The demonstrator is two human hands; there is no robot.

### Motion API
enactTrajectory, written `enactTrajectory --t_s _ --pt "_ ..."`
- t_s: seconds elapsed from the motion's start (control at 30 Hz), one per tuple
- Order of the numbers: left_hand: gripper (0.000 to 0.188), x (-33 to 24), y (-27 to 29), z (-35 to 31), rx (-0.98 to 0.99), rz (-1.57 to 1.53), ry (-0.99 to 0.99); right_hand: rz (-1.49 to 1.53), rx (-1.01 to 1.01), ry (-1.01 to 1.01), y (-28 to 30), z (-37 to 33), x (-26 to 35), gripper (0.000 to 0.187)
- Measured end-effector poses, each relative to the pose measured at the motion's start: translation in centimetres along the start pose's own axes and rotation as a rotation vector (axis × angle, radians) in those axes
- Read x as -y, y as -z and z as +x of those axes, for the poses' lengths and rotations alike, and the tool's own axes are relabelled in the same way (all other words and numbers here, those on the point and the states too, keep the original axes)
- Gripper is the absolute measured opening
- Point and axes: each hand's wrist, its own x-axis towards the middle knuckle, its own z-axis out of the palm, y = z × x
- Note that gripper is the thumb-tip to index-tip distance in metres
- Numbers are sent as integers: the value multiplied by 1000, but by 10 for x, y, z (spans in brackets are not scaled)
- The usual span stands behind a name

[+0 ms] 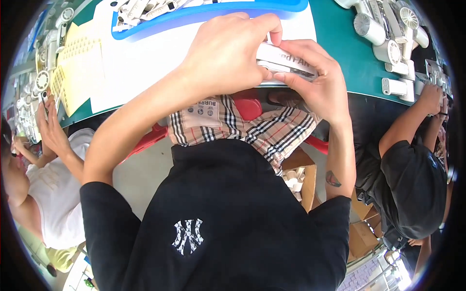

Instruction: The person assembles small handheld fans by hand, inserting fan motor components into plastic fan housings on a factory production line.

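Above the near edge of the table, both my hands close around a small white box [282,55] with grey print and a darker strip along its near side. My left hand [223,56] grips its left end, index finger bent over the top and thumb at the near side. On the other end, my right hand [320,80] pinches it between thumb and fingers, the two thumbs almost touching. Part of the box is hidden behind my fingers. Just beyond my left hand, a blue tray [208,10] holds several long white parts with black spots.
White paper [141,68] covers part of the green table [340,58]. Yellow sheets [80,63] lie on the left, and white handheld fans [388,34] are piled on the right. Co-workers sit on both sides. A carton [308,186] of white parts stands below, near my right forearm.
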Motion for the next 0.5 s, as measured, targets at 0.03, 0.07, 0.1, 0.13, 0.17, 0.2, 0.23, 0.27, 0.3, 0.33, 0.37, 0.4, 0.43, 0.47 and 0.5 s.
enactTrajectory --t_s 0.03,0.07,0.1,0.13,0.17,0.2,0.23,0.27,0.3,0.33,0.37,0.4,0.43,0.47,0.5 --pt "50 1 0 0 6 13 -11 -12 26 42 2 1 -2 46" --pt "51 4 -4 -3 -10 -3 -19 -71 42 101 3 -1 -5 48" --pt "51 4 -5 -3 -12 -2 -18 -71 44 104 -1 -4 -5 48" --pt "51 4 -5 -4 -17 -3 -31 -148 -5 142 -5 -7 -3 49" --pt "51 3 -5 -4 -21 -4 -44 -225 -54 179 -9 -9 -4 50" --pt "51 4 -6 -4 -21 -5 -43 -272 -83 190 -11 -10 -8 53" --pt "51 4 -7 -3 -27 1 -62 -272 -81 188 -12 -10 -10 53" --pt "51 5 -7 -2 -33 7 -81 -329 -91 228 -12 -10 -13 54" --pt "51 5 -5 -1 -30 3 -78 -384 -100 267 -12 -10 -15 54" --pt "51 5 -3 1 1 -3 -51 -383 -94 263 -12 -10 -16 54" --pt "52 5 -2 1 33 -10 -25 -369 -88 256 -13 -10 -17 53" --pt "52 3 -2 2 28 -2 -27 -354 -93 262 -11 -7 -18 53" --pt "52 0 -3 1 40 -7 -20 -354 -97 270 -7 -6 -16 53" --pt "52 -2 -4 2 52 -12 -14 -308 -72 235 -3 -7 -13 52" --pt "52 0 -4 3 46 -11 -11 -265 -38 197 -2 -8 -10 51"
